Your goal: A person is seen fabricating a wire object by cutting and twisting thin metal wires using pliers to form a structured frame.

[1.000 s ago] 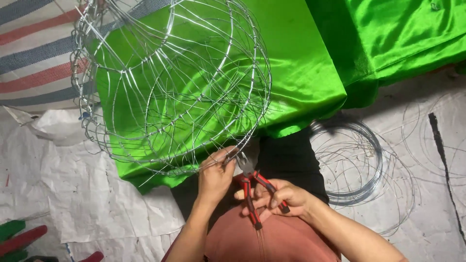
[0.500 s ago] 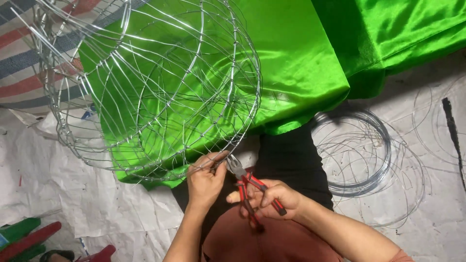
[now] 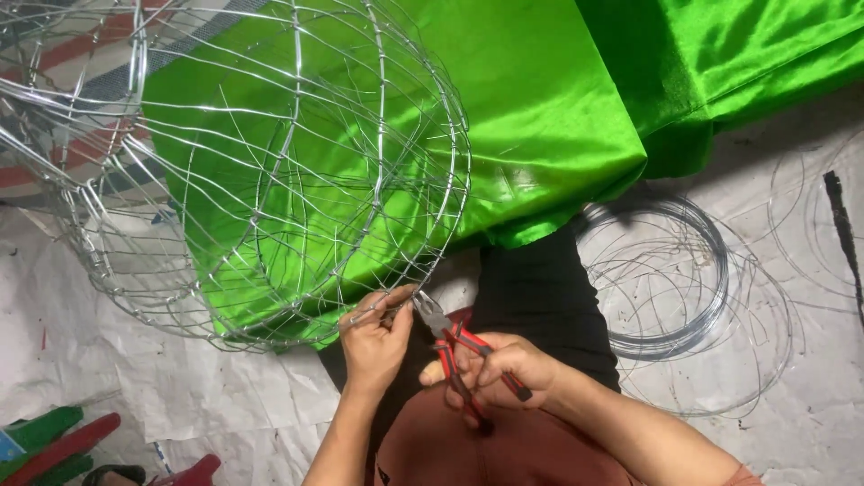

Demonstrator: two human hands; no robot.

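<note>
Leftward drifts the round silver wire frame (image 3: 270, 171); your left hand (image 3: 376, 337) pinches its rim, your right hand (image 3: 499, 369) grips red-handled pliers (image 3: 454, 346) mid-tie, jaws closing in.

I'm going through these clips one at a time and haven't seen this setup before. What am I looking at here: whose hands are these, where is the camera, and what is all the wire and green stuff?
The single view comes from a camera worn on the person's head, looking down at their own two bare hands; no machine is involved. The left hand pinches the lower rim of a large rounded wire frame, a cage of thin silvery wires. The right hand grips pliers with red and black handles, whose nose points at the spot the left hand pinches. Behind the frame lies shiny green fabric. To the right, a coil of loose wire lies on a pale, wrinkled ground sheet. Red and green objects show at the lower left corner; what they are I cannot tell.
</note>
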